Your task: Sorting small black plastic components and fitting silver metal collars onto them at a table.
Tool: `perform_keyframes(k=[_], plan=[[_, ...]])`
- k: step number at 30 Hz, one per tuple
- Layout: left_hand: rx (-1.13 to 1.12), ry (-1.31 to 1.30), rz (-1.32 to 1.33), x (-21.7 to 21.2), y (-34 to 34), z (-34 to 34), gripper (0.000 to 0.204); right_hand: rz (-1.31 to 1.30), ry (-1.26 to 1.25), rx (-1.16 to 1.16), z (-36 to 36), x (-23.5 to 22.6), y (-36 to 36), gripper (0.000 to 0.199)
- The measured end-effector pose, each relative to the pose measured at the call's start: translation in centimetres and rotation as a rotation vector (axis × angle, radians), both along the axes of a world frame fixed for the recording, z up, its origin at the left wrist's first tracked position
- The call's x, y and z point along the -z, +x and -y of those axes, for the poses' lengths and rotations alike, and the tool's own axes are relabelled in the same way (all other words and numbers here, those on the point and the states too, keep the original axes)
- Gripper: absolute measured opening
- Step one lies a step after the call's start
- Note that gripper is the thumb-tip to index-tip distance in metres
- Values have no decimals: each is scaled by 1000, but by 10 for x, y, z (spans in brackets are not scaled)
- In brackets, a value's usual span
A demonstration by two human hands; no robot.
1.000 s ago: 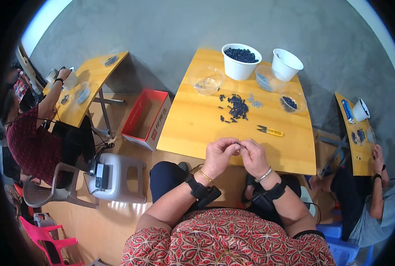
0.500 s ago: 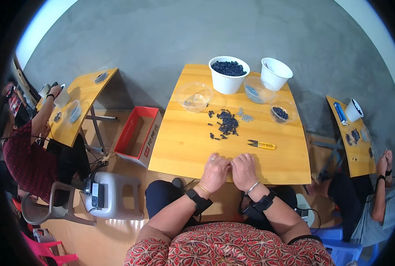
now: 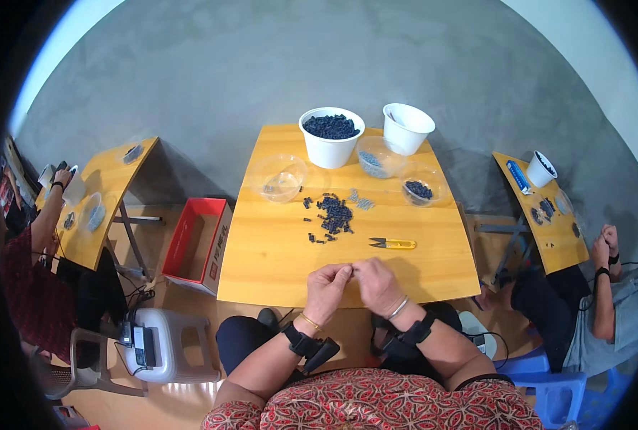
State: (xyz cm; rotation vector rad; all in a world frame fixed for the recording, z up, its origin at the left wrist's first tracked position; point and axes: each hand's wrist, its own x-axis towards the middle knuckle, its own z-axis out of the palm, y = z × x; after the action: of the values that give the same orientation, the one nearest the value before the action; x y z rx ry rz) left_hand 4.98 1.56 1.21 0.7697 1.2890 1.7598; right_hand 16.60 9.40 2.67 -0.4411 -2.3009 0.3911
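Over the near edge of the wooden table (image 3: 262,276), my left hand (image 3: 326,292) and my right hand (image 3: 379,288) meet at the fingertips. Both are closed in a pinch, and whatever sits between the fingers is too small to make out. Beyond them lie thread snips (image 3: 394,244) with yellow handles, blades pointing left. A loose heap of small dark blue pieces (image 3: 335,215) is spread on the wood, with a few strays to its left. Small grey pieces (image 3: 363,201) lie just behind the heap on the right.
A white tub (image 3: 330,153) full of dark pieces and another white tub (image 3: 407,136) stand at the back. Clear bowls (image 3: 281,177) (image 3: 381,159) (image 3: 423,188) sit before them. A red box (image 3: 184,236) is on the floor at left. People work at tables on both sides.
My view has shifted, so the table appears lower and further left. My right hand has turned, its knuckles now more raised, while the fingertips of both hands stay together.
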Motion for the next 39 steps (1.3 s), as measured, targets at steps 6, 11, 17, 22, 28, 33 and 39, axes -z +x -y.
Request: perform_keyframes(k=[6, 11, 17, 22, 28, 33, 39], plan=[[-112, 30, -44, -1, -15, 1, 16, -117, 177, 425, -134, -44, 29, 8], [-129, 75, -387, 21, -25, 6, 14, -22, 513, 419, -138, -81, -6, 11], [-164, 16, -372, 14, -31, 11, 10, 211, -177, -50, -74, -29, -68, 8], [-346, -32, -901, 0, -55, 17, 8, 315, -68, -85, -77, -15, -86, 6], [-350, -50, -901, -4, -63, 20, 7, 399, 86, -98, -78, -7, -97, 9], [-330, -41, -861, -3, -64, 19, 7, 466, 117, -32, -80, -7, -95, 13], [-327, -29, -887, -1, -63, 19, 6, 458, 93, -47, -82, -6, -91, 9]])
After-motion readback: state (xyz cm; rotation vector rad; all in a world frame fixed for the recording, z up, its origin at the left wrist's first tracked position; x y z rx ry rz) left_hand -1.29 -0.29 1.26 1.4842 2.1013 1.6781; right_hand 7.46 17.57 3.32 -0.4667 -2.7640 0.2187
